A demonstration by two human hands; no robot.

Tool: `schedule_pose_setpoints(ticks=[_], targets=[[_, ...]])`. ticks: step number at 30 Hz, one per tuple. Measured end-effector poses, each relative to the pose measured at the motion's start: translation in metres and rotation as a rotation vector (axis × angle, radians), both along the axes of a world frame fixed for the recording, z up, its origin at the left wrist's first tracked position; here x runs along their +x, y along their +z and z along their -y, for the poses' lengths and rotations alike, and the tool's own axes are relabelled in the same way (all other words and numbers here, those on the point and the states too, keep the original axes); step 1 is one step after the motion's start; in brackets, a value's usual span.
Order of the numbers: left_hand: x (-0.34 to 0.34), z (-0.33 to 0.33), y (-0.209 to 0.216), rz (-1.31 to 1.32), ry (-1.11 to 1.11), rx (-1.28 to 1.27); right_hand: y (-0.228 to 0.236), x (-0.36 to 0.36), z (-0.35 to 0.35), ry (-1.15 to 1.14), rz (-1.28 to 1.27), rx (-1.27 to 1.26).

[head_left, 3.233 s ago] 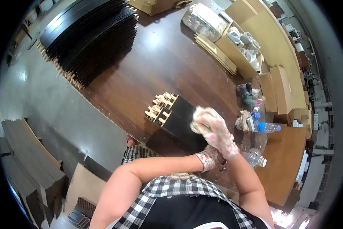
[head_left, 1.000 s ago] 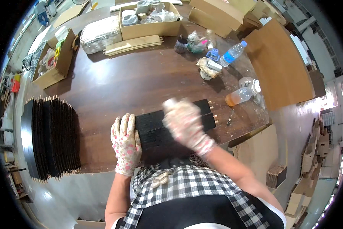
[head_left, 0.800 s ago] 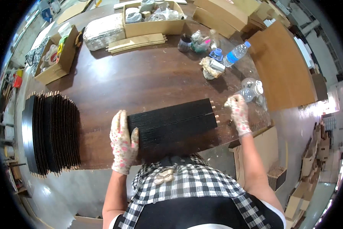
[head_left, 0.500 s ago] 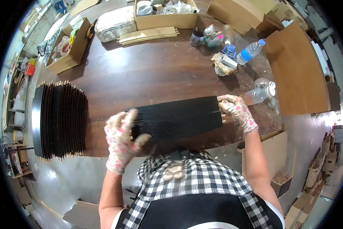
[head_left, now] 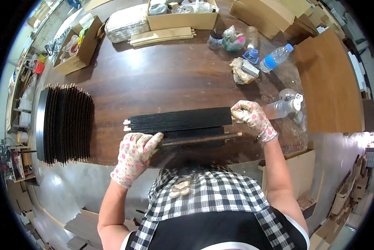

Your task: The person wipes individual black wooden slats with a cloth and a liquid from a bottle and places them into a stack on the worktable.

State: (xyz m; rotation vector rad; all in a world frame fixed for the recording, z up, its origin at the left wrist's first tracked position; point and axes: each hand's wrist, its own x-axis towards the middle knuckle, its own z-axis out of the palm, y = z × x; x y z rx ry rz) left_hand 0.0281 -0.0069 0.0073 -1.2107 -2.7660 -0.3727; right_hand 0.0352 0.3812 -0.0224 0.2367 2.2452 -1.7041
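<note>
Head view: boards (head_left: 180, 119) lie between left hand (head_left: 136, 155) at eight o'clock and right hand (head_left: 254, 120) at three, both half-curled, any grip unclear.

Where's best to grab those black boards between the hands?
Probably by both ends, coming from left and right, because the black boards are long and narrow. Pegs poke out at the left; the right hand is at the right end.

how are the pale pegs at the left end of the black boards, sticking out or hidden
Sticking out: pale pegs show past the black boards, near the left hand.
</note>
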Motion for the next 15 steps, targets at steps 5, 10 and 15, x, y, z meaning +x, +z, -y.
schedule_pose_setpoints(ticks=[5,10,15], targets=[[-0.024,-0.006,0.005,0.189,-0.018,-0.021,0.001,-0.005,0.003,0.032,-0.049,0.075],[-0.027,-0.008,0.003,0.154,0.013,-0.084,-0.004,-0.006,0.005,-0.007,0.015,-0.074],[-0.025,-0.006,-0.007,0.097,0.04,0.03,-0.003,-0.012,0.002,0.084,-0.154,0.074]])
